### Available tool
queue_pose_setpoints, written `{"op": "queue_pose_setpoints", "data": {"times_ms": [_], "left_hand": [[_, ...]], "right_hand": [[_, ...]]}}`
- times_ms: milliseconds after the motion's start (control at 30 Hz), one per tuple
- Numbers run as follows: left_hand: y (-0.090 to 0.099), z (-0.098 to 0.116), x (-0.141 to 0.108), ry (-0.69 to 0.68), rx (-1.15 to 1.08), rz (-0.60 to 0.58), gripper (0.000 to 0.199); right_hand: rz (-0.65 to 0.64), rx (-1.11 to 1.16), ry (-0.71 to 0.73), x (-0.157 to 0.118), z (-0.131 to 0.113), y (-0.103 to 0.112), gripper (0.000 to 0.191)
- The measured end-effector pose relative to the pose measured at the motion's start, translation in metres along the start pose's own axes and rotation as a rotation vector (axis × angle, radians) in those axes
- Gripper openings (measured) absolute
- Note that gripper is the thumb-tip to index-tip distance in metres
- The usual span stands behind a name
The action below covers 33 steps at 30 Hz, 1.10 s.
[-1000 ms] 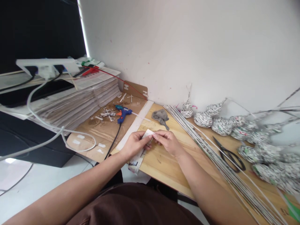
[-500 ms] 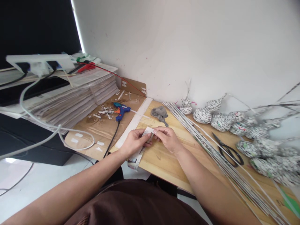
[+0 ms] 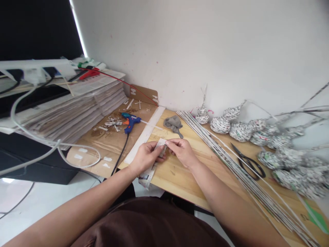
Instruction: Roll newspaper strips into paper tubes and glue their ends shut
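Grip: left hand (image 3: 144,158) and right hand (image 3: 182,151) both pinch one newspaper strip (image 3: 161,142), its upper end above the bench (image 3: 180,185). Working that end seems the step in hand, calling for fine fingertip control. Around: one grey cloth (image 3: 172,122), one glue gun (image 3: 131,122), one pair of scissors (image 3: 248,163); overlapping woven paper forms (image 3: 239,131), uncountable.

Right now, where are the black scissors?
Head view, right side: the scissors lie on the wooden table, between the paper rods and the woven shapes, right of the right hand.
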<state>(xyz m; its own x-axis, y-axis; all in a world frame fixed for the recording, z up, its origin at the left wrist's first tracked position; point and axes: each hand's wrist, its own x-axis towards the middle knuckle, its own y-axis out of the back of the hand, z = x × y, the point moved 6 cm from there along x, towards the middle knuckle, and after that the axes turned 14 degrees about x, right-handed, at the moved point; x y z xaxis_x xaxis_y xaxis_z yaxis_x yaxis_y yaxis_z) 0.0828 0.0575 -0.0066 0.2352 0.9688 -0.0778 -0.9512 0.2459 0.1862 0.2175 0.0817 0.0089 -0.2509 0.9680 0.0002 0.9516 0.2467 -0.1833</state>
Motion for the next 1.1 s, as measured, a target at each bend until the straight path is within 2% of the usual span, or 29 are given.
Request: {"op": "queue_pose_setpoints", "data": {"times_ms": [333,567,700,1100], "left_hand": [[0.0006,0.0011,-0.0007,0.037,0.011,-0.006,0.039],[0.0004,0.0001,-0.0003,0.036,0.011,-0.014,0.038],[0.0002,0.0011,-0.0008,0.047,-0.001,-0.014,0.038],[-0.0012,0.0014,-0.0011,0.034,0.018,-0.018,0.037]], "right_hand": [[-0.053,0.014,-0.05,0.0025,0.0049,0.0054,0.03],[-0.058,-0.068,-0.026,0.0011,-0.002,0.0037,0.027],[-0.077,-0.029,-0.055,0.0013,-0.0017,0.0035,0.026],[-0.001,0.089,-0.083,0.0022,0.0053,0.0057,0.028]]}}
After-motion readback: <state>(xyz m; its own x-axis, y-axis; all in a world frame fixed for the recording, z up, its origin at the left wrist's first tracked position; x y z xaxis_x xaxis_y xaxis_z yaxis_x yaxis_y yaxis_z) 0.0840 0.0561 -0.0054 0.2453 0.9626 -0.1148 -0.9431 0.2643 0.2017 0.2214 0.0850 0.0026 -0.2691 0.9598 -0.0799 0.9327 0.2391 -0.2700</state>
